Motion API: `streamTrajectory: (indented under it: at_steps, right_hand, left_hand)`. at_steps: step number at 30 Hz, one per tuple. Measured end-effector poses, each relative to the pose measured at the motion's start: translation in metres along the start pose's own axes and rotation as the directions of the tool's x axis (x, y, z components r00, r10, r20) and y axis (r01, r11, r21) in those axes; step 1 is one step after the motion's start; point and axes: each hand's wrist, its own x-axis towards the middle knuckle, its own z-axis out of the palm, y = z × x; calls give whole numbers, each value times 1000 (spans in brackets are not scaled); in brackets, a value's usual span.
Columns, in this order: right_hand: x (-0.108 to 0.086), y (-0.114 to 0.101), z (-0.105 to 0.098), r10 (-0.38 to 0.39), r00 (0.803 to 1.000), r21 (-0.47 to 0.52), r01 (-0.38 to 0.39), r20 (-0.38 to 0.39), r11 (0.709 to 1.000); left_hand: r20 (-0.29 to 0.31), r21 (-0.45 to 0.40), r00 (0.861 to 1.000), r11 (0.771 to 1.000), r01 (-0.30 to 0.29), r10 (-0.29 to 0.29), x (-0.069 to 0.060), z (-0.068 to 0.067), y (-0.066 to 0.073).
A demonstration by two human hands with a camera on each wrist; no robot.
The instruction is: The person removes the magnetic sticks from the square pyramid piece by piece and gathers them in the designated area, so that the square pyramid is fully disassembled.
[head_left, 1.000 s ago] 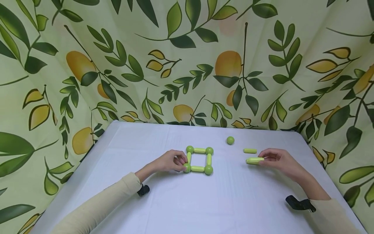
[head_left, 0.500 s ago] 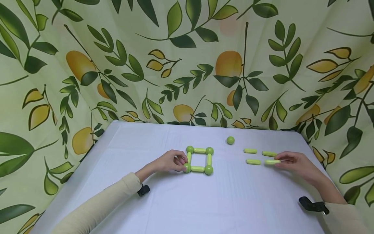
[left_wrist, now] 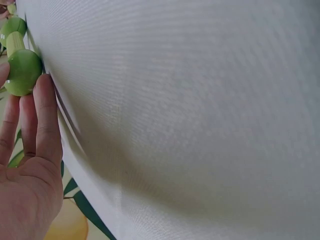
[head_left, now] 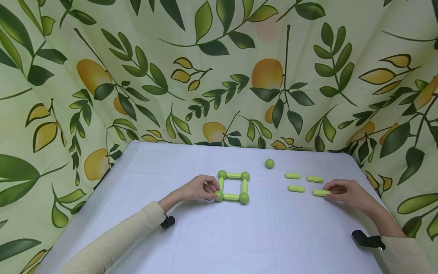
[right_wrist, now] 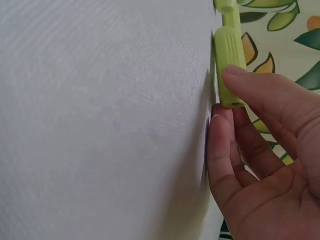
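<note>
On the table lies a square of green balls and light green rods. My left hand (head_left: 198, 188) holds the ball (head_left: 218, 196) at its near left corner; in the left wrist view the thumb and fingers are around that ball (left_wrist: 24, 72). To the right, my right hand (head_left: 350, 195) pinches the end of a light green rod (head_left: 320, 193) lying on the table. In the right wrist view the thumb rests on this grooved rod (right_wrist: 229, 55). Beside it lie three more rods: far left (head_left: 292, 176), far right (head_left: 315, 179) and near left (head_left: 296, 188).
A loose green ball (head_left: 269, 163) sits behind the square, toward the rods. White cloth covers the table (head_left: 219, 236). A leaf-and-fruit patterned curtain (head_left: 219, 76) hangs along its back and sides.
My right hand has moved right, away from the near left rod, and drawn another rod slightly toward the front. The far right rod is now uncovered. My left hand has stayed at the corner ball.
</note>
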Motion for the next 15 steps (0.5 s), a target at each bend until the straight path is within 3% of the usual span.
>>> streamTrajectory:
  at_steps: [10,15]
  right_hand:
    - [1,-4,-3,34,999,-25,-33,24,999]
    - [-1,-8,-12,23,1000,-58,-24,-6,998]
  left_hand:
    - [0,-7,1000,1000,8,-8,0,0,2]
    - [1,-9,1000,1000,16,-16,-1,1,3]
